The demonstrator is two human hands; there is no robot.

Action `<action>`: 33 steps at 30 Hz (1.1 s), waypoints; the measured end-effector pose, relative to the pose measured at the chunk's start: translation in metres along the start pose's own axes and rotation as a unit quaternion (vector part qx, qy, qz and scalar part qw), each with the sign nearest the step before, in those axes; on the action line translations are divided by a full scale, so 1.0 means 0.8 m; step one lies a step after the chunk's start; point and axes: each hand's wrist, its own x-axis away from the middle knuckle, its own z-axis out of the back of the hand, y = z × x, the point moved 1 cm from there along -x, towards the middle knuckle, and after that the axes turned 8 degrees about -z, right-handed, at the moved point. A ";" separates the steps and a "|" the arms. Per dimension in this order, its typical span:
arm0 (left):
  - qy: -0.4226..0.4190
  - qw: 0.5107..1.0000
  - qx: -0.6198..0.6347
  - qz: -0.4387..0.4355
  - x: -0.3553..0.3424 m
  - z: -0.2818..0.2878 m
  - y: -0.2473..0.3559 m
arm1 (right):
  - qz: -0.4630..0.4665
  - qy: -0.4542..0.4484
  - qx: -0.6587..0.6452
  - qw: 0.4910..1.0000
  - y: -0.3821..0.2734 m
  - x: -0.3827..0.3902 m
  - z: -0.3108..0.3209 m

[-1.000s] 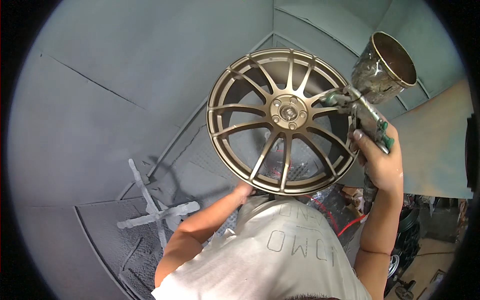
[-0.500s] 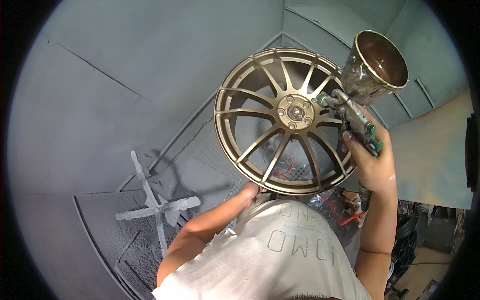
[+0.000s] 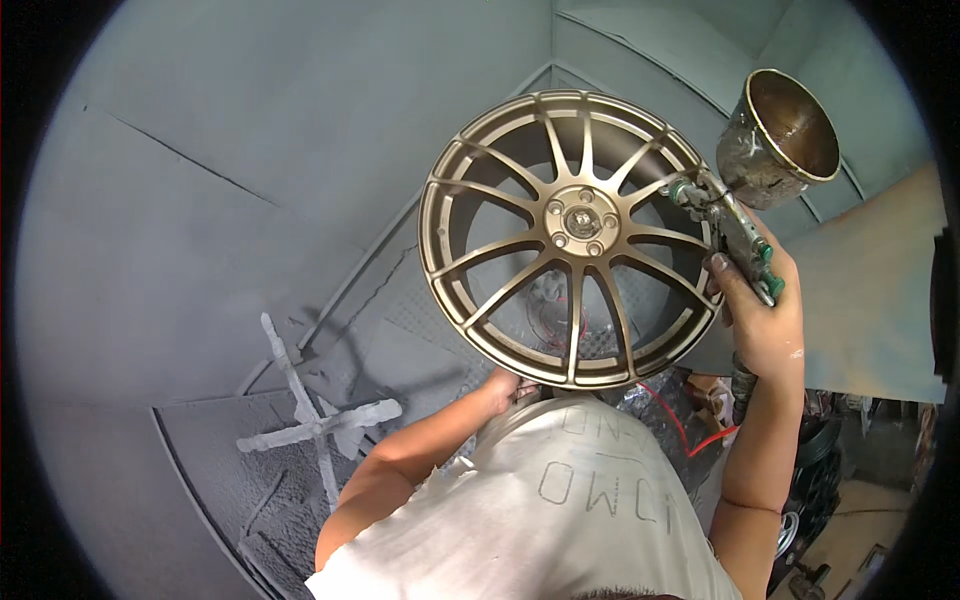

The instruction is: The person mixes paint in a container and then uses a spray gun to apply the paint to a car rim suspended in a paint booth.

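Observation:
A bronze, multi-spoke car wheel rim (image 3: 588,268) faces up in front of me, with its lug holes and hub in the middle. My right hand (image 3: 765,315) is wrapped round a spray gun (image 3: 735,235) over the rim's right side. The gun's nozzle points left, across the spokes. A round, paint-stained metal cup (image 3: 755,160) sits on the gun, open at the top, with brownish liquid inside. My left hand (image 3: 508,387) is closed just under the rim's near edge, close to my body. What its fingers grip is hidden by the wheel.
A grey-coated cross-shaped stand (image 3: 318,425) is at the lower left. Grey booth walls (image 3: 250,120) rise left and behind. A red hose (image 3: 690,440) runs below the rim on the right, near cluttered boxes. A tan panel (image 3: 875,300) stands at right.
The rim has turned, so its spokes and lug holes sit at different angles. My right hand and the spray gun have shifted right and slightly down, away from the hub.

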 end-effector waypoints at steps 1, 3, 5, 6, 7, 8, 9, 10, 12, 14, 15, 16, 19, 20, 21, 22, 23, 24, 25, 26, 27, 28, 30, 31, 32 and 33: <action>0.014 1.000 0.012 0.008 -0.001 -0.005 0.001 | -0.001 0.002 -0.003 1.000 -0.003 -0.002 0.012; 0.017 0.999 0.040 -0.002 0.001 -0.006 0.008 | -0.013 0.012 0.001 1.000 -0.006 0.003 0.028; 0.053 0.997 0.038 -0.039 0.004 -0.007 0.033 | -0.025 0.018 0.001 1.000 -0.013 0.006 0.049; 0.073 0.995 0.028 -0.056 0.006 -0.008 0.052 | -0.025 0.015 0.002 1.000 -0.019 0.004 0.060; 0.095 0.992 0.013 -0.080 0.010 -0.009 0.074 | -0.024 0.013 -0.006 1.000 -0.024 0.000 0.073; 0.103 0.990 0.011 -0.092 0.010 -0.013 0.102 | -0.025 0.012 -0.010 1.000 -0.030 -0.005 0.089; 0.105 0.988 0.008 -0.112 0.009 -0.018 0.133 | -0.059 0.034 -0.002 0.998 -0.036 -0.009 0.109; 0.099 0.986 0.010 -0.130 0.007 -0.020 0.165 | -0.082 0.024 0.029 0.996 -0.043 -0.011 0.130; 0.072 0.987 0.018 -0.142 0.002 -0.034 0.221 | -0.038 0.027 0.046 0.998 -0.051 -0.018 0.172; 0.048 0.990 0.032 -0.132 -0.007 -0.048 0.248 | 0.007 0.038 0.076 0.996 -0.051 -0.024 0.208; 0.041 0.991 0.037 -0.125 -0.010 -0.057 0.252 | -0.048 0.075 0.109 0.990 -0.049 -0.025 0.224; 0.036 0.992 0.044 -0.114 -0.015 -0.061 0.245 | -0.073 0.097 0.131 0.984 -0.045 -0.021 0.231; 0.035 0.992 0.075 -0.092 -0.024 -0.081 0.218 | -0.114 0.123 0.128 0.977 -0.050 -0.015 0.248; 0.037 0.992 0.085 -0.089 -0.028 -0.086 0.207 | -0.124 0.140 0.135 0.973 -0.053 -0.015 0.249; 0.039 0.991 0.099 -0.084 -0.034 -0.096 0.198 | -0.153 0.179 0.152 0.960 -0.054 -0.015 0.248; 0.044 0.990 0.108 -0.082 -0.039 -0.103 0.191 | -0.186 0.191 0.128 0.955 -0.055 -0.014 0.245; 0.045 0.989 0.118 -0.076 -0.050 -0.112 0.179 | -0.200 0.160 0.112 0.960 -0.054 -0.015 0.239; 0.047 0.989 0.125 -0.069 -0.055 -0.123 0.170 | -0.216 0.131 0.102 0.962 -0.053 -0.021 0.236; 0.046 0.988 0.134 -0.062 -0.064 -0.138 0.159 | -0.231 0.131 0.096 0.959 -0.047 -0.027 0.231; 0.039 0.989 0.132 -0.047 -0.075 -0.152 0.145 | -0.203 0.079 0.093 0.971 -0.041 -0.034 0.226; 0.028 0.992 0.121 -0.030 -0.089 -0.171 0.132 | -0.207 0.072 0.080 0.972 -0.034 -0.040 0.221; 0.005 0.995 0.098 0.000 -0.106 -0.192 0.122 | -0.210 0.066 0.067 0.973 -0.027 -0.047 0.217; -0.046 0.997 0.040 0.049 -0.139 -0.231 0.113 | -0.190 0.005 0.070 0.979 -0.018 -0.060 0.214; -0.066 0.995 0.005 0.081 -0.142 -0.250 0.102 | -0.214 0.001 0.074 0.974 -0.016 -0.059 0.214; -0.161 0.983 -0.082 0.043 -0.148 -0.263 0.097 | -0.211 -0.004 0.073 0.975 -0.012 -0.064 0.209; -0.240 0.954 -0.179 -0.004 -0.151 -0.277 0.092 | -0.201 -0.014 0.070 0.977 -0.009 -0.065 0.207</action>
